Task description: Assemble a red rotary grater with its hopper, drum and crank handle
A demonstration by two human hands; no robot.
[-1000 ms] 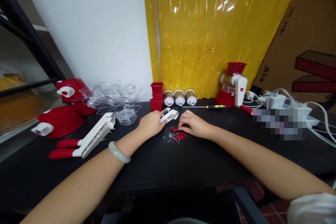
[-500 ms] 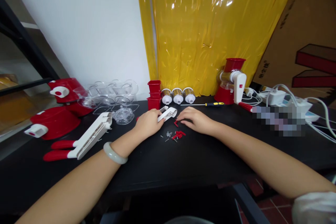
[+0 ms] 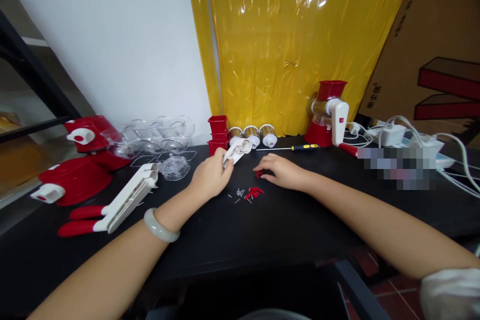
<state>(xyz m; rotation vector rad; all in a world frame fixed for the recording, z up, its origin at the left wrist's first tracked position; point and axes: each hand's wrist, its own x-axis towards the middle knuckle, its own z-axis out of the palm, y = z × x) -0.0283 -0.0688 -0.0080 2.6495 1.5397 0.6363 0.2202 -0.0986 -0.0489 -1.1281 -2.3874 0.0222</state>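
Note:
My left hand [image 3: 210, 176] is closed round a white crank handle [image 3: 237, 151], its hollow side partly facing me. Between the fingertips of my right hand [image 3: 282, 172] is a small red plastic piece [image 3: 258, 174]. Below and between the hands lie a loose pile of similar red pieces [image 3: 255, 193] and several small metal screws [image 3: 240, 192] on the black table [image 3: 262, 240]. On the left, white crank handles with red grips [image 3: 127, 197] rest side by side.
Red grater bases [image 3: 77, 180] and clear plastic parts [image 3: 157, 137] stand at the left. Behind the hands are stacked red hoppers [image 3: 218, 130], grater drums [image 3: 252, 136] and a screwdriver [image 3: 305, 148]. An assembled rotary grater [image 3: 326, 115] and white cables [image 3: 393, 132] are at the right.
My left hand has raised and turned the white crank handle. A red piece that lay by my right fingertips is now pinched between them. The view has shifted slightly.

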